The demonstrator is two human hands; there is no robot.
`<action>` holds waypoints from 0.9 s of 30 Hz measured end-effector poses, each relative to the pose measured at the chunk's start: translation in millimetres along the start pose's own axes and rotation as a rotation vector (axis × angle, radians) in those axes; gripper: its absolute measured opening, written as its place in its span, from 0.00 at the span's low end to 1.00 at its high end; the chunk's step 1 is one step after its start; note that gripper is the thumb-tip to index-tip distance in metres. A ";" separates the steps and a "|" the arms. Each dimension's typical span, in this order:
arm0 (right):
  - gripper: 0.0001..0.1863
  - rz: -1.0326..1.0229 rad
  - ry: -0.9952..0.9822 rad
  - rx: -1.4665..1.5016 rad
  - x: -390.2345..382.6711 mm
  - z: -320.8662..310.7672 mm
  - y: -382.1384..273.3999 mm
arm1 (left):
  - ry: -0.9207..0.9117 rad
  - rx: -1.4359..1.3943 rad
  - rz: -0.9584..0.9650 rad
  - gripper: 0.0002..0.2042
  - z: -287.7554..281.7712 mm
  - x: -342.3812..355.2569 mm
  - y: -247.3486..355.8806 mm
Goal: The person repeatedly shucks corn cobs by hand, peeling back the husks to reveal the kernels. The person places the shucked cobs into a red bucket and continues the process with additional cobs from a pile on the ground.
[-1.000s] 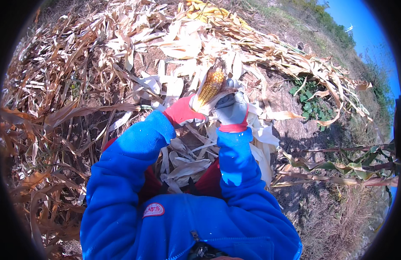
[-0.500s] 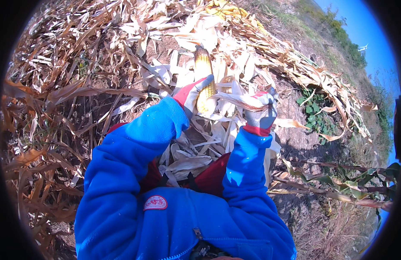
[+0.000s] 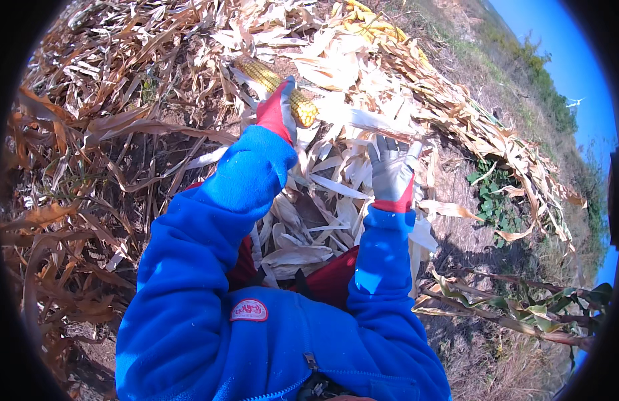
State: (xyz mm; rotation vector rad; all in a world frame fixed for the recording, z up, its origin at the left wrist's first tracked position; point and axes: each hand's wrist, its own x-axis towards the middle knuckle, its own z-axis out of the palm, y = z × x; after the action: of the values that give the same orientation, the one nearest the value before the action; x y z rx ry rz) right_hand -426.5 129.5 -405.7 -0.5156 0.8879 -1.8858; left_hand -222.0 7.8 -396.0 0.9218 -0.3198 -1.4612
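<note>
Dry husks [image 3: 293, 256] lie all around and below the grip, probably because scraps just drop there. Left hand [image 3: 280, 112] is wrapped round the bare yellow cob [image 3: 304, 111] — likely for a steady hold. Right hand [image 3: 392, 170], right of that grip, has fingers spread, a husk strip [image 3: 371, 120] just past them. Half a second ago it clutched husk — and the cob stood straighter.
</note>
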 end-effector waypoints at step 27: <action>0.17 0.592 -0.550 0.553 -52.9 53.5 -20.0 | -0.775 -0.070 -0.763 0.24 5.3 -65.3 -21.3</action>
State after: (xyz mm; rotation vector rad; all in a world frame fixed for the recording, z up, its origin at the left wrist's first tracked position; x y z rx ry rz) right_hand -378.0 162.9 -354.7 -0.3445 0.1068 -1.2614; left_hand -249.8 69.9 -385.3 0.3735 -0.5031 -2.5064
